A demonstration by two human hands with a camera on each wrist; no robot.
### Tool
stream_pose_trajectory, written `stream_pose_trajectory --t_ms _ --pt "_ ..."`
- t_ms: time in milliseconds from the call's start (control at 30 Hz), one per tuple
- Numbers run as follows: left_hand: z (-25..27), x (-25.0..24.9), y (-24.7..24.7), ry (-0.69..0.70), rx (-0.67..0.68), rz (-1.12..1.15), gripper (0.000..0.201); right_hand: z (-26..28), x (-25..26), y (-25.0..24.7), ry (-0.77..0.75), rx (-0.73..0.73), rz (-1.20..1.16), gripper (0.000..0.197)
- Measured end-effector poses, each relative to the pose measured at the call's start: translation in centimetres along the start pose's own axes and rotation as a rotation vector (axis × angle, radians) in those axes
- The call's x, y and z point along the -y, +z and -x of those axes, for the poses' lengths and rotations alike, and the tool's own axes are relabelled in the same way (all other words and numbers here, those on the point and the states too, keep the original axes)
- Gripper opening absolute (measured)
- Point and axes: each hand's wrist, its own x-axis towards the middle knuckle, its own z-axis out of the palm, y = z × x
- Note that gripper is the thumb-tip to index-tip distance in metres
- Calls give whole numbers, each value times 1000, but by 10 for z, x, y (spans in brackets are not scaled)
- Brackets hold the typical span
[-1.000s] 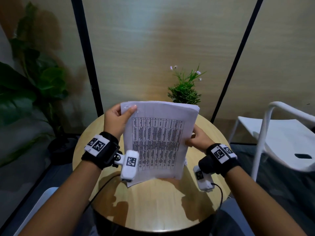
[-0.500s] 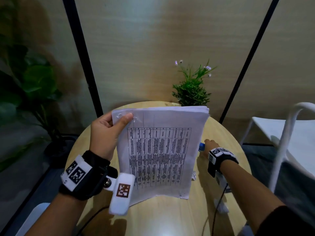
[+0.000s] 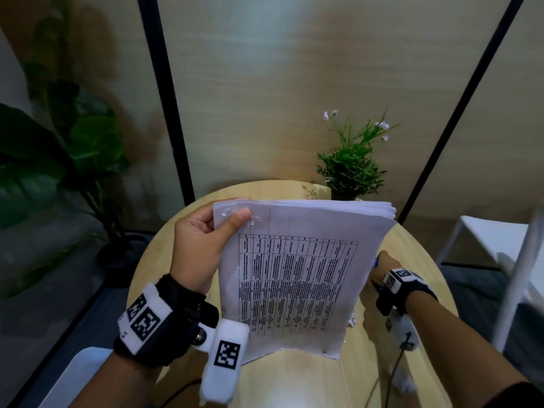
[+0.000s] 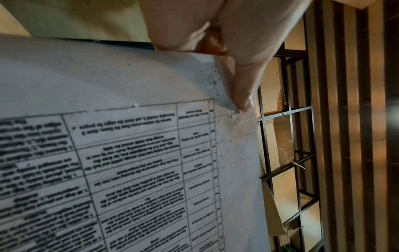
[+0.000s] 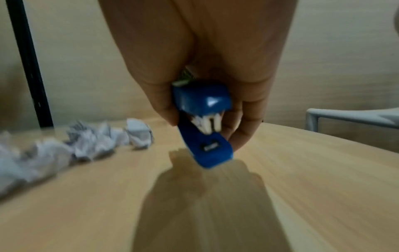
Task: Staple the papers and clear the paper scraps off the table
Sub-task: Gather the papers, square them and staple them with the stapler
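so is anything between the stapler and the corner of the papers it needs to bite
Nothing solid shows in the gap. The right hand grips the blue stapler behind the papers' right edge; the target corner is across the sheet, pinched by the left hand's thumb, which partly covers it.

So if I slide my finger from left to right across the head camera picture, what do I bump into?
Big leafy plant → left hand → papers → right hand → white chair. The small flowering plant sits above the papers, so I left it out.
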Motion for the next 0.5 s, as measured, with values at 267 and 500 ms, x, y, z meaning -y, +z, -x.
stream_pose_trajectory --t_ms 267,500 --pt "21 -12 -5 -15 8 -12 12 83 58 -104 -365 -347 -656 8" --pt "41 -21 -12 -7 -5 -24 10 251 122 -182 -826 -573 -1240 14"
